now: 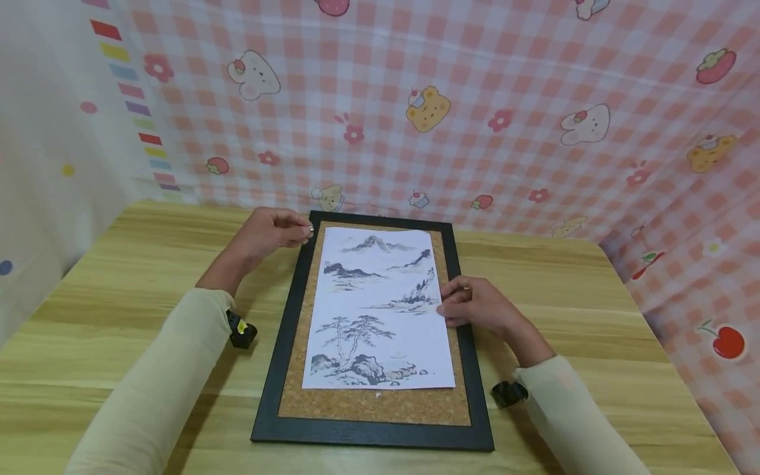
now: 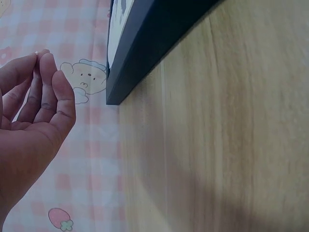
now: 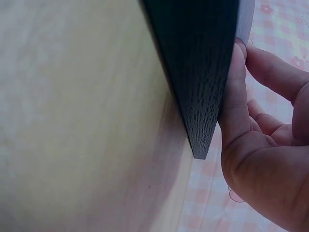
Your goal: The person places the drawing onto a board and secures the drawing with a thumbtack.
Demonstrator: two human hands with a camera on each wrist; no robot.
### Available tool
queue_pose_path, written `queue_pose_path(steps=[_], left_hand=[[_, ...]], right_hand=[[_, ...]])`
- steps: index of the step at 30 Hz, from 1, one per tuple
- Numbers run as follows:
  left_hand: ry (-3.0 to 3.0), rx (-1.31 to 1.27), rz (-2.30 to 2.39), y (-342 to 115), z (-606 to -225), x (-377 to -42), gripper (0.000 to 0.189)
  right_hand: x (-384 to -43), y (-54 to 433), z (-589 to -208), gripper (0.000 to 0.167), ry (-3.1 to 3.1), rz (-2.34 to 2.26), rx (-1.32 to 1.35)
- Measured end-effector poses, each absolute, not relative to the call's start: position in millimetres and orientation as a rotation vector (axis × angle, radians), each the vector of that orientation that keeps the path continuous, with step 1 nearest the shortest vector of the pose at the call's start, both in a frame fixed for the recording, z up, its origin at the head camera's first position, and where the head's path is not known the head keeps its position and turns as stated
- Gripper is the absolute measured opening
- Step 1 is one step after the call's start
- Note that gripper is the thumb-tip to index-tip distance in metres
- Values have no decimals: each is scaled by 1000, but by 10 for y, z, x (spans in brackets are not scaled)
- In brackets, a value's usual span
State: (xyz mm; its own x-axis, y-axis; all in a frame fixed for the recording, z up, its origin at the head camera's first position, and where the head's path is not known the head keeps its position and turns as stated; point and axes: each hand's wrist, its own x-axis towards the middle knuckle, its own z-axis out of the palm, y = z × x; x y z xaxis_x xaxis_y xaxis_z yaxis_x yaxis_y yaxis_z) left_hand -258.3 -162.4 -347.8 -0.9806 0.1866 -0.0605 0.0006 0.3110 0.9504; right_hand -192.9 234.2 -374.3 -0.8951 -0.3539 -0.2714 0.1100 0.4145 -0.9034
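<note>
A sheet of paper (image 1: pixel 380 290) printed with ink-style mountains and trees lies on a cork board (image 1: pixel 374 407) in a black frame (image 1: pixel 371 432). My left hand (image 1: pixel 273 231) hovers by the frame's upper left corner. Between its thumb and fingertips it pinches a small shiny thumbtack (image 1: pixel 311 229), mostly hidden by the fingers. On the other side, my right hand (image 1: pixel 477 303) pinches the paper's right edge, about midway down. In the right wrist view, its thumb and index finger meet at the sheet, and the hand (image 3: pixel 265 125) lies against the frame's side.
Under the board is a light wood-grain table (image 1: pixel 558 330). A pink checked cloth (image 1: pixel 380 99) with cartoon prints hangs behind it and along the right side. Whitish cloth (image 1: pixel 53 132) covers the left. Each wrist carries a small black camera (image 1: pixel 242 333).
</note>
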Motion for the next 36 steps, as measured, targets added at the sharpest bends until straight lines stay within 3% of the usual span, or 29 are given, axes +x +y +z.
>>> queue_pose_path(steps=[36], left_hand=[[2354, 203, 1775, -1500, -3522, -2633, 32]], right_hand=[[-1941, 2352, -3759, 31, 2236, -1500, -192]])
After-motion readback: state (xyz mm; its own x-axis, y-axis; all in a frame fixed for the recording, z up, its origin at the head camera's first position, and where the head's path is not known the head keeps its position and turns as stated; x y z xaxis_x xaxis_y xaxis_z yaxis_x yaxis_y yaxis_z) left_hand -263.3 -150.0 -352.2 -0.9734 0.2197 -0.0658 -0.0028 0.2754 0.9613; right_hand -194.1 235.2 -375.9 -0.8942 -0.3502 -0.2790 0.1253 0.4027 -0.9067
